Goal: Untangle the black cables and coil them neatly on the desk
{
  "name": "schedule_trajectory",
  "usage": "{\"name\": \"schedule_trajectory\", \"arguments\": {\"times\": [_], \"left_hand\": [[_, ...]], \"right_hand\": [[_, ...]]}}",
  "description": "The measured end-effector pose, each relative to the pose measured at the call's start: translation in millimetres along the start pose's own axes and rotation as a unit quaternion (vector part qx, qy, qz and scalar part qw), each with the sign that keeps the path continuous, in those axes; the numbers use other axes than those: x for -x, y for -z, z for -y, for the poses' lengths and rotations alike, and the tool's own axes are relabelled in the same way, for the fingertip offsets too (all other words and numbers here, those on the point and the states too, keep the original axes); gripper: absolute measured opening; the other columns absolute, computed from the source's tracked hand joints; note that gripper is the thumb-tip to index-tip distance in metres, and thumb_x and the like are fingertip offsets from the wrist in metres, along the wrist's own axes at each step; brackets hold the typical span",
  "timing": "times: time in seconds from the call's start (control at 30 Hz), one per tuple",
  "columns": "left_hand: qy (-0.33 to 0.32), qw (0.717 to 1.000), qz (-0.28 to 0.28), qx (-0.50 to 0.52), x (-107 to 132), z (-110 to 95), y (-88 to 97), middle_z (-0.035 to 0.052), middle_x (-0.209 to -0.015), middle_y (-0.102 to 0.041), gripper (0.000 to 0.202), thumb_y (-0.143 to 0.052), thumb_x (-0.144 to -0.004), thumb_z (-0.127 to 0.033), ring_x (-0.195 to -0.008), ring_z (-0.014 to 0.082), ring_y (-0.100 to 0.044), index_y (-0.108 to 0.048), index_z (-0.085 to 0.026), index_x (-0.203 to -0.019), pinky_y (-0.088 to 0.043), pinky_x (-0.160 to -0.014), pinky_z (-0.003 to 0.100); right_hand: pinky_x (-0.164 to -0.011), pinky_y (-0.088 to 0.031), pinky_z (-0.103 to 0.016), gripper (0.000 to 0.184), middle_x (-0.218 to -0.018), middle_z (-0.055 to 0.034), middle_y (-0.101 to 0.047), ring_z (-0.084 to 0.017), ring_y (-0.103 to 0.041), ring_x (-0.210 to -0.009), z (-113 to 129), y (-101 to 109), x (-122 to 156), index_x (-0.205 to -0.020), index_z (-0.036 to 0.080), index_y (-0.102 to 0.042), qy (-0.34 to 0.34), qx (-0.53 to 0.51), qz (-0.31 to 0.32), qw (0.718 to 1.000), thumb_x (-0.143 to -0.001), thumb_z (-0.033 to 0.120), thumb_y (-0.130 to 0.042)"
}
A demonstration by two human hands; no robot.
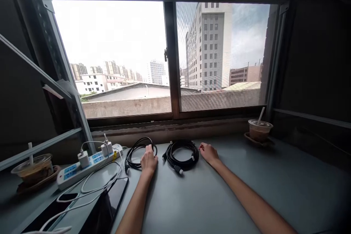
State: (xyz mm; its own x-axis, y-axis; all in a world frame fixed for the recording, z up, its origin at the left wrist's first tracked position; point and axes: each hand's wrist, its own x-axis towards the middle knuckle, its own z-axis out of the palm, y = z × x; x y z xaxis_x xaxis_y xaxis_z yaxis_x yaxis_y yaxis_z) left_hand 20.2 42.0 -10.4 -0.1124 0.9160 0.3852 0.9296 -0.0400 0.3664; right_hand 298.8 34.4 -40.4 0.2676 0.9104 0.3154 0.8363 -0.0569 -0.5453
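Note:
My left hand [148,159] is closed over the right side of a loosely coiled thin black cable [133,153], its fingers curled on the loops. One plug of that cable points down at the coil's lower left. To its right lies a thicker coiled black cable [170,161], wound in a neat ring with its connector ends sticking out. Just beside the ring's right edge, my right hand [208,153] rests on the table with fingers curled in. Nothing shows in it, and whether its fingertips touch the ring is unclear.
A white power strip [90,166] with two chargers and white cords stands at left, by dark flat devices [111,201]. Iced drinks in plastic cups sit on coasters at far left [34,170] and back right [259,131]. Behind the grey table [181,204] is a window.

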Motion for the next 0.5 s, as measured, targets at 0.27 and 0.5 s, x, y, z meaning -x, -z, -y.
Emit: {"name": "schedule_trajectory", "arguments": {"times": [0.27, 0.5], "left_hand": [[0.015, 0.984, -0.156, 0.090, -7.1, -7.0, 23.4, 0.0092, -0.089, -0.056, 0.011, -0.043, -0.076, -0.009, -0.087, 0.0202, -0.057, -0.045, -0.017, -0.083, -0.044, -0.077, 0.031], [-0.005, 0.933, -0.298, 0.200, -21.4, -47.6, 85.7, 0.0099, -0.090, -0.054, 0.009, -0.041, -0.083, -0.024, -0.074, 0.0174, -0.060, -0.041, -0.017, -0.088, -0.050, -0.070, 0.030]], "right_hand": [[-0.058, -0.036, -0.024, 0.024, -0.064, -0.0027, -0.059, -0.014, -0.053, -0.059, 17.1, 36.8, -2.1, -0.076, 0.017, -0.058, 0.037, -0.171, -0.171, 0.970, -0.078, 0.026, -0.035], [-0.049, -0.033, -0.021, 0.019, -0.045, 0.0042, -0.045, -0.010, -0.043, -0.043, 113.8, 85.1, -0.4, -0.070, 0.019, -0.063, 0.188, -0.267, -0.156, 0.932, -0.071, 0.030, -0.047]]}}
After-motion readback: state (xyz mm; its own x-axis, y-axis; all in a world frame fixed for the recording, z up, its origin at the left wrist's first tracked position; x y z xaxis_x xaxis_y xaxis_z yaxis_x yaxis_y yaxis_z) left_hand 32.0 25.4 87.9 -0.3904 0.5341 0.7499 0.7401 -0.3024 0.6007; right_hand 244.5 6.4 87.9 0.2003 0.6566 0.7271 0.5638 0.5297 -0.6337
